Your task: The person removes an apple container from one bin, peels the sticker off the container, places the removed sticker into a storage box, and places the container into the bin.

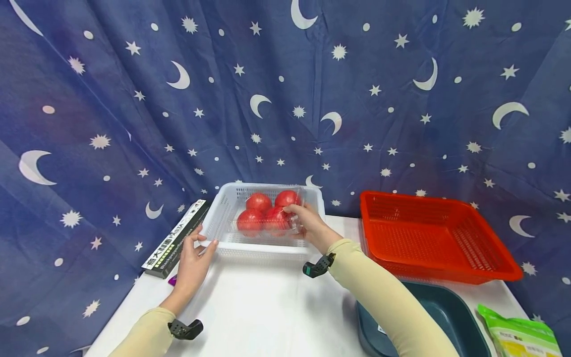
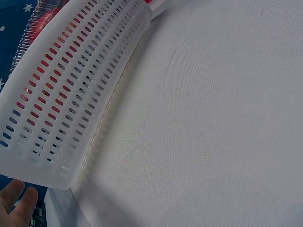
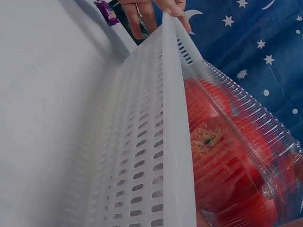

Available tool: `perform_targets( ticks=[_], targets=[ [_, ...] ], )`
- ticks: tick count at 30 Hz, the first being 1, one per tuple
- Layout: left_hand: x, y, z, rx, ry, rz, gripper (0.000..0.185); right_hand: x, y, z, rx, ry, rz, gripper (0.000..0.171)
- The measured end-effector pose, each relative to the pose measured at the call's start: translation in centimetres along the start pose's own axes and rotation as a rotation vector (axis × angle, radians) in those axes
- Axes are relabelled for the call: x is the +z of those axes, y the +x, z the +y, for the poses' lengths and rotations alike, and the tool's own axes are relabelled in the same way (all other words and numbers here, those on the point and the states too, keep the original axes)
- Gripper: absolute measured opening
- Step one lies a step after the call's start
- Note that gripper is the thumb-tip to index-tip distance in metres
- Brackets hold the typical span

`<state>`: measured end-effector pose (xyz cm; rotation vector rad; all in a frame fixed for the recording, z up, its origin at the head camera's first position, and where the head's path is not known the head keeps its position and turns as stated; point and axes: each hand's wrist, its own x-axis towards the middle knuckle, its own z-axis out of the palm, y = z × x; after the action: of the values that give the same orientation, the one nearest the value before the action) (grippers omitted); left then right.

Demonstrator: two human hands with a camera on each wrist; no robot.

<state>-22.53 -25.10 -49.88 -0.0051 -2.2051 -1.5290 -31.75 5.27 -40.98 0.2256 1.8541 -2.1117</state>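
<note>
A clear plastic fruit box [image 1: 233, 226] with several red, apple-like fruits [image 1: 250, 221] sits at a tilt in the white perforated basket [image 1: 267, 248]. My right hand [image 1: 308, 220] grips this box at its right end, thumb on top over a fruit. At the basket's front left corner, my left hand [image 1: 195, 263] holds the rim between thumb and fingers. The right wrist view shows the ribbed edge of the box above the basket rim [image 3: 177, 127] and a tan stem patch on one fruit. Fingers of the left hand [image 2: 19, 205] appear below the basket corner in the left wrist view.
Left of the basket lies a black and white pasta box [image 1: 174, 240], with a purple packet [image 1: 172, 280] by it. To the right stand a red basket [image 1: 419, 267] and a dark teal bin [image 1: 464, 310], partly under the right forearm. A green bag [image 1: 519, 332] lies front right.
</note>
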Motion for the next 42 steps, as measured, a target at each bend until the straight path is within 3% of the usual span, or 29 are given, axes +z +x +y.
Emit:
perform_targets(
  ticks=[12,18,27,33,42],
  targets=[
    [-0.4,-0.6,0.0,0.008,0.007,-0.003,0.037,1.0,0.7,2.1,0.032,0.002,0.021,0.067],
    [-0.3,-0.6,-0.3,0.003,0.001,-0.008,0.038,1.0,1.1,2.1,0.047,0.002,0.02,0.072],
    [0.0,-0.1,0.0,-0.001,0.004,-0.019,0.042,0.6,2.0,1.2,0.064,-0.001,-0.047,0.067],
    [0.0,-0.1,0.0,-0.013,0.02,-0.022,0.042,0.7,2.0,1.0,0.107,0.002,-0.025,0.073],
    [0.0,0.1,-0.1,-0.01,0.001,-0.013,0.039,0.3,2.3,1.3,0.166,-0.054,0.009,0.065]
  ],
)
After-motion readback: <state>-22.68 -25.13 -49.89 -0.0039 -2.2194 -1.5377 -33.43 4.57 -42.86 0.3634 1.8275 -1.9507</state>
